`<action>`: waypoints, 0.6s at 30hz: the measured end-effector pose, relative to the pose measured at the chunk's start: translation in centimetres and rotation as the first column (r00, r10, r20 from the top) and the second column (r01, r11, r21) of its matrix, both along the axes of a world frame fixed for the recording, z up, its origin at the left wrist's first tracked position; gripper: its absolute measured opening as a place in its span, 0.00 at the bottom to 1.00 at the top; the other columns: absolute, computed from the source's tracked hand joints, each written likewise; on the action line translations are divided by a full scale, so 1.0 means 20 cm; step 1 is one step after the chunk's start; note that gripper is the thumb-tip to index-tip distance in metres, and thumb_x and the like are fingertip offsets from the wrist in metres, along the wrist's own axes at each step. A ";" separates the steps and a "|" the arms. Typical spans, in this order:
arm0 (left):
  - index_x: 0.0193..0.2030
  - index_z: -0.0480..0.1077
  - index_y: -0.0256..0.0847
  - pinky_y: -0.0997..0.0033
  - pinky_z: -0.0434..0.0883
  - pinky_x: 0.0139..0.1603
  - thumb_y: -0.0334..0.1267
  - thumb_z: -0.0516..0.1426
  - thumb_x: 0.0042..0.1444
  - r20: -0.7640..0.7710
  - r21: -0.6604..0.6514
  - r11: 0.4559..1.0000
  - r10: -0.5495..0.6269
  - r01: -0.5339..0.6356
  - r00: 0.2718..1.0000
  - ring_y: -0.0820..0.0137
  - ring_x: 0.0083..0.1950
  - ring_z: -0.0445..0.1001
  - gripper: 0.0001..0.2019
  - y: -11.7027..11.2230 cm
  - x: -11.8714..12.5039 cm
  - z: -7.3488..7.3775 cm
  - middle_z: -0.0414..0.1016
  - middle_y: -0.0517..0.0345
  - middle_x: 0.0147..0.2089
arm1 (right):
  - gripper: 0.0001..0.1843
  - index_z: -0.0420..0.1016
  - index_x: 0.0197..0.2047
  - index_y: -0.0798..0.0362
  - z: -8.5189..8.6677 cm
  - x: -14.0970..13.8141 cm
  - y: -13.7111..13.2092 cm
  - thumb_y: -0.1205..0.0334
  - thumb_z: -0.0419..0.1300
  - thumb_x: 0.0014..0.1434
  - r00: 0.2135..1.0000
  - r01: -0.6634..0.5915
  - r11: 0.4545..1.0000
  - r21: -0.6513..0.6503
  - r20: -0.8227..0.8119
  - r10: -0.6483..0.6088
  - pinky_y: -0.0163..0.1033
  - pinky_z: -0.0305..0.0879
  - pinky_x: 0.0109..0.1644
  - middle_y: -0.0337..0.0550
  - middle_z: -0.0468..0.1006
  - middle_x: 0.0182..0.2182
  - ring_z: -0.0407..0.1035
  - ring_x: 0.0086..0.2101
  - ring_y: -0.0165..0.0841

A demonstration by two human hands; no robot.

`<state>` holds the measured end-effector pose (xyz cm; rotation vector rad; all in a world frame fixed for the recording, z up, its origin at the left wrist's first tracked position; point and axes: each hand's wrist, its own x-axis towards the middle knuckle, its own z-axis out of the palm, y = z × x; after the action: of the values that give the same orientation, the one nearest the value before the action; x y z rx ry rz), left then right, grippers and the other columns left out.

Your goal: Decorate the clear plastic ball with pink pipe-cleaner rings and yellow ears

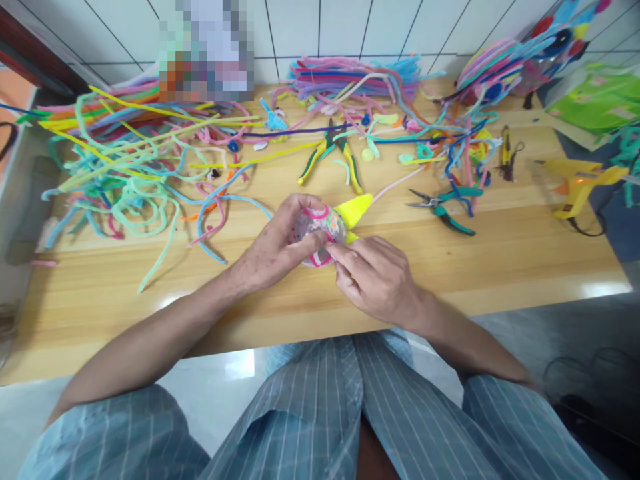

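Near the table's front edge, a clear rounded plastic piece (334,223) with pink outlines and coloured bits sits between my hands. My left hand (280,243) is wrapped round its left side, thumb across the front. The fingers of my right hand (375,270) are pinched together against its lower right side; whatever lies under the fingertips is hidden. A bright yellow pointed piece (354,211) sticks out at its upper right, with a smaller yellow bit below. A thin pale pink pipe cleaner (397,185) runs away beyond the yellow point.
Yellow-green pliers (356,170) lie open behind my hands. Teal needle-nose pliers (447,205), a yellow cutter knife (506,147) and a yellow glue gun (575,183) lie to the right. Tangled pipe cleaners (140,207) cover the left; a bundle of pipe cleaners (350,80) rests by the tiled wall.
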<state>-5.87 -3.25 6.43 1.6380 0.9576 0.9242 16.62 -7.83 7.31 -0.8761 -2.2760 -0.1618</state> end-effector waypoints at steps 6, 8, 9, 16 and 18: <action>0.60 0.70 0.48 0.66 0.78 0.50 0.47 0.63 0.70 -0.005 -0.008 1.000 -0.020 0.020 1.000 0.65 0.52 0.77 0.16 0.01 -0.02 0.00 0.75 0.53 0.60 | 0.18 0.76 0.59 0.54 0.00 0.00 0.00 0.74 0.58 0.68 1.000 0.001 1.000 -0.019 -0.005 -0.001 0.43 0.74 0.44 0.42 0.83 0.35 0.77 0.35 0.35; 0.61 0.70 0.48 0.65 0.79 0.53 0.45 0.61 0.71 0.006 -0.008 1.000 -0.027 0.027 1.000 0.64 0.54 0.77 0.15 0.01 -0.02 0.00 0.76 0.53 0.60 | 0.20 0.76 0.61 0.54 0.00 0.01 0.00 0.74 0.58 0.68 1.000 -0.004 0.999 -0.041 0.001 0.004 0.43 0.74 0.44 0.42 0.83 0.36 0.77 0.36 0.35; 0.61 0.70 0.48 0.64 0.79 0.54 0.44 0.60 0.72 0.016 -0.009 0.999 -0.031 0.031 0.999 0.63 0.55 0.77 0.14 0.00 -0.02 0.00 0.76 0.53 0.60 | 0.21 0.76 0.61 0.54 0.00 0.01 0.00 0.74 0.58 0.67 1.000 -0.006 0.999 -0.046 0.003 0.006 0.43 0.73 0.44 0.42 0.83 0.36 0.77 0.36 0.35; 0.59 0.70 0.48 0.66 0.80 0.50 0.44 0.62 0.69 0.025 -0.047 0.999 -0.013 0.014 1.000 0.64 0.53 0.77 0.15 0.00 -0.01 0.01 0.76 0.53 0.59 | 0.17 0.76 0.58 0.55 0.00 0.01 0.00 0.74 0.58 0.68 1.000 -0.007 1.000 -0.020 -0.008 0.007 0.42 0.73 0.43 0.41 0.82 0.35 0.77 0.35 0.35; 0.59 0.70 0.48 0.67 0.79 0.46 0.44 0.64 0.66 0.037 -0.057 0.998 -0.009 0.011 0.999 0.64 0.51 0.78 0.16 0.00 0.00 0.01 0.76 0.53 0.58 | 0.18 0.76 0.58 0.55 0.00 0.01 0.00 0.74 0.58 0.68 1.000 -0.007 1.000 -0.017 -0.013 0.007 0.42 0.73 0.44 0.42 0.83 0.35 0.77 0.35 0.35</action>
<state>-5.97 -3.26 6.58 1.5707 0.9416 0.9093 16.75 -7.80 7.27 -0.8753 -2.2711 -0.1337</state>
